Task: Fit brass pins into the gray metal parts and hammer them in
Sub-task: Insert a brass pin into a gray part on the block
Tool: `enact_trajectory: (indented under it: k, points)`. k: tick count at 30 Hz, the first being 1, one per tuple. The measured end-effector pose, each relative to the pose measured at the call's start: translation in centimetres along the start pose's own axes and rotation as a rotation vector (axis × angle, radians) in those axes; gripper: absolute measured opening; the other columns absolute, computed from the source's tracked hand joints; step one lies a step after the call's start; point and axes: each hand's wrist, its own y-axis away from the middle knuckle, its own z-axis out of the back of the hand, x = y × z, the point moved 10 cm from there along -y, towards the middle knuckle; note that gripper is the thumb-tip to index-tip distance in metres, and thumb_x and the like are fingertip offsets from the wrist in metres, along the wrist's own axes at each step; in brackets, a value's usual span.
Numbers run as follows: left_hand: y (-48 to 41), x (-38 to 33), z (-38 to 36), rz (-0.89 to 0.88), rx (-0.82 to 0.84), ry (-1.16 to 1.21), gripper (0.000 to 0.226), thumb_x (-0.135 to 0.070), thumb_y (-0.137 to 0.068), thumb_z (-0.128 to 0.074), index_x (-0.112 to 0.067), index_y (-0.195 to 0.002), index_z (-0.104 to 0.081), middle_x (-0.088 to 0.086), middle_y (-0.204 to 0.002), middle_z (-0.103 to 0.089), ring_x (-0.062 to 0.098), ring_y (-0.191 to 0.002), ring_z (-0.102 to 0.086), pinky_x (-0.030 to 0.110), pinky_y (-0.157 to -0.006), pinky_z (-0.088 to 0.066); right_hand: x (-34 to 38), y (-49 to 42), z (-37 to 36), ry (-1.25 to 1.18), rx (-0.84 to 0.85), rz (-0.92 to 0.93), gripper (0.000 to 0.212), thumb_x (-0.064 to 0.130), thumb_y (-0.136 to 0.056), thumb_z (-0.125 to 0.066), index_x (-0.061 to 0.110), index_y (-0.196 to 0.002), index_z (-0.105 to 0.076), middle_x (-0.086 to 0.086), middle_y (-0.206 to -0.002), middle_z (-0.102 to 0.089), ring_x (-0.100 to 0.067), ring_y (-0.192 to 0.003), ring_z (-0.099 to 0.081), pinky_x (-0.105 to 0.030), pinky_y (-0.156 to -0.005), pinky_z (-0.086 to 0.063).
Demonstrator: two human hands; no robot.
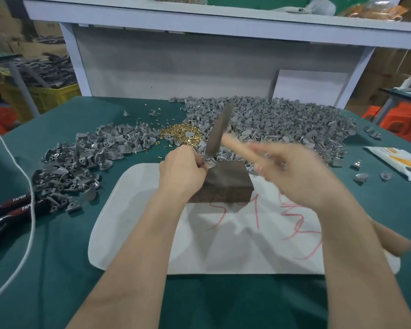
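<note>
My left hand point(182, 168) pinches a small gray metal part point(209, 161) on the far left corner of a dark steel block point(226, 184). My right hand point(294, 172) is blurred with motion and grips a wooden hammer handle point(237, 144). The gray hammer head point(217, 130) slants down onto the part. Loose brass pins point(179, 135) lie heaped just beyond the block. A big pile of gray parts point(271, 122) spreads to the right, and another pile of gray parts point(81, 160) lies to the left.
The block rests on a white sheet point(138, 222) with red writing, on a green table cover point(57, 269). A white cord point(30, 198) and black tool handles point(7, 210) lie at the left. A white and orange packet point(399, 162) sits at the right edge.
</note>
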Motion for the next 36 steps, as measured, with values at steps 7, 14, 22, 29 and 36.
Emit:
enact_trajectory:
  k: [7, 14, 22, 29, 36]
  points:
    - [0.0, 0.1, -0.1, 0.001, 0.003, -0.001, 0.013, -0.023, -0.087, -0.065, -0.013, -0.080, -0.070, 0.011, -0.091, -0.069, 0.033, -0.095, -0.060, 0.042, -0.086, -0.051, -1.2, -0.5, -0.4, -0.108, -0.061, -0.032, 0.037, 0.024, -0.090, -0.058, 0.044, -0.121, -0.058, 0.005, -0.075, -0.065, -0.003, -0.051, -0.046, -0.021, -0.056, -0.036]
    - [0.1, 0.1, 0.0, 0.001, -0.001, -0.022, 0.019, -0.023, -0.089, -0.064, -0.017, -0.070, -0.062, 0.006, -0.085, -0.068, 0.030, -0.093, -0.061, 0.041, -0.085, -0.051, -5.5, -1.6, -2.7, -0.330, -0.088, -0.274, 0.033, 0.021, -0.088, -0.061, 0.028, -0.121, -0.057, 0.003, -0.071, -0.059, -0.010, -0.038, -0.046, -0.021, -0.037, -0.036]
    - [0.5, -1.2, -0.3, -0.055, 0.004, 0.040, 0.014, -0.027, -0.088, -0.064, -0.027, -0.077, -0.056, -0.003, -0.090, -0.066, 0.023, -0.097, -0.060, 0.040, -0.090, -0.047, -6.5, -2.0, -4.0, 0.092, 0.046, -0.278, 0.021, 0.035, -0.089, -0.060, 0.028, -0.106, -0.069, 0.001, -0.090, -0.070, -0.015, -0.071, -0.057, -0.026, -0.060, -0.044]
    - [0.8, -2.6, -0.7, -0.133, -0.021, 0.138, 0.012, -0.020, -0.087, -0.062, -0.027, -0.078, -0.058, -0.008, -0.079, -0.062, 0.022, -0.090, -0.061, 0.040, -0.091, -0.047, 0.2, -3.5, -3.7, -0.129, 0.014, 0.016, 0.024, 0.032, -0.085, -0.065, 0.032, -0.109, -0.067, 0.018, -0.084, -0.061, 0.007, -0.077, -0.056, -0.016, -0.078, -0.045]
    - [0.5, -2.5, 0.0, -0.143, -0.080, 0.294, 0.009, -0.014, -0.088, -0.063, -0.022, -0.084, -0.067, -0.009, -0.081, -0.064, 0.007, -0.078, -0.058, 0.006, -0.065, -0.037, 1.1, -4.7, -5.4, -0.391, 0.168, -0.079, 0.002, 0.016, -0.087, -0.066, 0.017, -0.088, -0.065, -0.002, -0.072, -0.065, -0.013, -0.064, -0.064, -0.042, -0.078, -0.057]
